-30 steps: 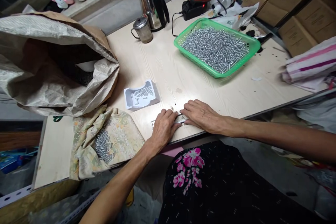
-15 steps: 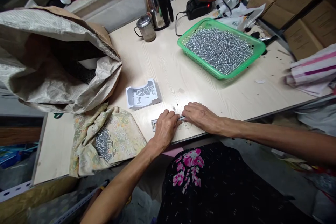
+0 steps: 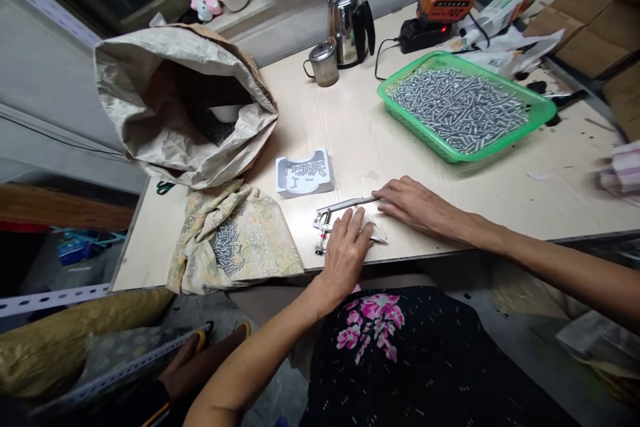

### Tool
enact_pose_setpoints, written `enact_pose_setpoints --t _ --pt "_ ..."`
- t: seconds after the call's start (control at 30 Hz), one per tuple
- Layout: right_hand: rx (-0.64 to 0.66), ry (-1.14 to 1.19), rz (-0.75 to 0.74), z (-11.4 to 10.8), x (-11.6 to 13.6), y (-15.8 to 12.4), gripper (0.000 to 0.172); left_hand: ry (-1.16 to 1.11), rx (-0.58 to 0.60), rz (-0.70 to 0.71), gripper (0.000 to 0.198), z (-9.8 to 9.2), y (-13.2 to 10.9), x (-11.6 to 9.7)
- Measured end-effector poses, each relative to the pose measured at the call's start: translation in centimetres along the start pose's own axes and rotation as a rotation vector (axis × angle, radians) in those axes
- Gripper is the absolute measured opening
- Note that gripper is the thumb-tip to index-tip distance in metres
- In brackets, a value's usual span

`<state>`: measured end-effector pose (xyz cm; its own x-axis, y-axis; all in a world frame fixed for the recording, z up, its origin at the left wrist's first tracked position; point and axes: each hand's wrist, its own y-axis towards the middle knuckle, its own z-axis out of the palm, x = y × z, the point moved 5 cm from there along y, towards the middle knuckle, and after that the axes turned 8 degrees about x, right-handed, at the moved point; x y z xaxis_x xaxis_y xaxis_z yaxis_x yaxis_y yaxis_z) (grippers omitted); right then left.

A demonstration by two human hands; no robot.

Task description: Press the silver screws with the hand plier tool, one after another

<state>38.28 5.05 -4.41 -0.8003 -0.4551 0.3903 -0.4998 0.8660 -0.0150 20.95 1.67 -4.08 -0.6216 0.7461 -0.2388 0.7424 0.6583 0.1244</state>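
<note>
A metal lever tool (image 3: pixel 326 219) with a coil spring and two long handles lies near the table's front edge, its handles spread apart. My left hand (image 3: pixel 345 247) lies over its lower handle, fingers extended and slightly apart, thumb hidden. At the far end of the upper handle, the fingertips of my right hand (image 3: pixel 417 208) close on the metal, the thumb lower down. Behind the tool is a small white tray (image 3: pixel 327 183) with some short metal pins in it. More metal pins (image 3: pixel 227 243) lie on a floral cloth (image 3: pixel 270 240) to the left.
A green basket (image 3: pixel 425 130) full of metal pins stands at the right. At left, a large open sack (image 3: pixel 150 140) holds dark material and a white scoop. Behind are a lidded cup (image 3: pixel 324 68), a kettle (image 3: pixel 345 33) and an orange battery (image 3: pixel 445 3) on a charger.
The tool's handles have come apart, the upper one now raised away from the lower. My left hand has flattened out, and my right hand has shifted to the handle's end. The view has turned left.
</note>
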Motion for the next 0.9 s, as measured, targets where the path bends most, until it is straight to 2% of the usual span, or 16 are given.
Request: enact_pose_setpoints --t 0.17,0.3,0.37,0.47,0.57,0.67,0.77,0.83,0.9 --pt "-0.105 0.010 0.031 0.6 -1.8 2.6 0.028 -0.034 -0.010 -0.006 0.019 1.0 -0.5 -1.4" --pt "-0.159 0.007 0.030 0.1 -2.5 4.0 0.025 -0.090 -0.023 -0.012 0.021 0.3 -0.6 -1.9" --pt "-0.164 -0.017 0.046 -0.4 -2.2 3.5 0.024 -0.097 -0.063 -0.057 0.021 -0.8 -1.2 -1.3" --pt "-0.161 -0.011 0.039 -0.8 -0.6 1.9 0.025 0.005 -0.061 -0.283 0.018 -3.0 -2.3 1.5" --pt "-0.095 0.065 -0.055 0.1 2.1 0.3 0.024 0.087 0.154 -0.527 0.020 -4.1 -2.9 5.2" --pt "-0.037 0.100 -0.116 1.9 4.7 -0.4 0.020 -0.044 0.446 -0.650 0.023 -3.8 -2.5 7.8" --pt "-0.035 0.099 -0.111 3.3 6.2 -0.3 0.012 -0.136 0.648 -0.702 0.019 -3.5 -1.6 8.6" --pt "-0.040 0.108 -0.086 3.7 6.6 -0.1 0.016 -0.095 0.710 -0.685 0.018 -3.7 -1.1 8.4" --pt "-0.046 0.131 -0.061 3.6 6.8 0.0 0.019 0.021 0.712 -0.613 0.019 -4.2 -0.7 7.8"
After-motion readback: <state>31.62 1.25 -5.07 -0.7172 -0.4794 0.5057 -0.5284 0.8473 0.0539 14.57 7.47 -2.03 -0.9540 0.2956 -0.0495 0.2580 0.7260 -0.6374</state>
